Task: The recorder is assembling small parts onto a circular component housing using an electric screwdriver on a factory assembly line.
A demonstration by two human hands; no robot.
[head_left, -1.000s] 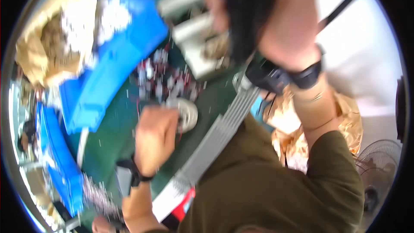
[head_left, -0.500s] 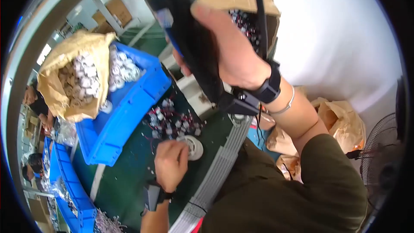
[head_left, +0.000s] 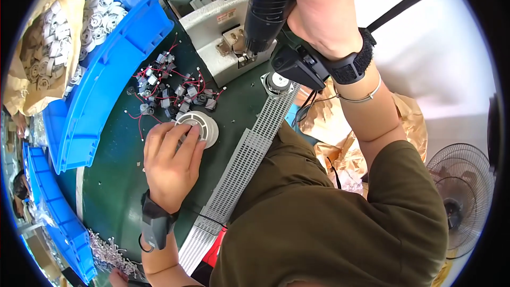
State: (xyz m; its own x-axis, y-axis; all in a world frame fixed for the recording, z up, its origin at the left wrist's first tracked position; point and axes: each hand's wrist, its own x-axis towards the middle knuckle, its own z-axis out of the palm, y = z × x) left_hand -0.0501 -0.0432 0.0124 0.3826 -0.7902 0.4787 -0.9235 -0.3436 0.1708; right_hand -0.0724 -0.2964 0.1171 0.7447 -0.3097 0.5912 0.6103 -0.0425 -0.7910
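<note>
My right hand (head_left: 321,13) is wrapped around a black electric screwdriver (head_left: 267,13) that points downward. Its tip meets the front of a grey metal screw feeder (head_left: 212,32), by a small brass-coloured block. My left hand (head_left: 171,162) grips a round white plastic housing (head_left: 211,127) on the green work surface (head_left: 119,191), with fingertips resting over its open top. Just beyond the housing lies a loose pile of small motors with red wires (head_left: 170,93). A round black-centred part with a metal frame (head_left: 277,83) sits near the bench edge, below the feeder.
A blue bin (head_left: 109,87) and a brown paper bag (head_left: 16,87) with white plastic parts stand at left. Another blue bin (head_left: 56,215) lies lower left. A perforated metal strip (head_left: 241,165) runs along the bench edge. A fan (head_left: 459,180) stands at right.
My right hand has lowered the screwdriver from a raised position to the screw feeder. My left hand stays at the white housing, its fingers now spread over the top. The whole view has shifted.
</note>
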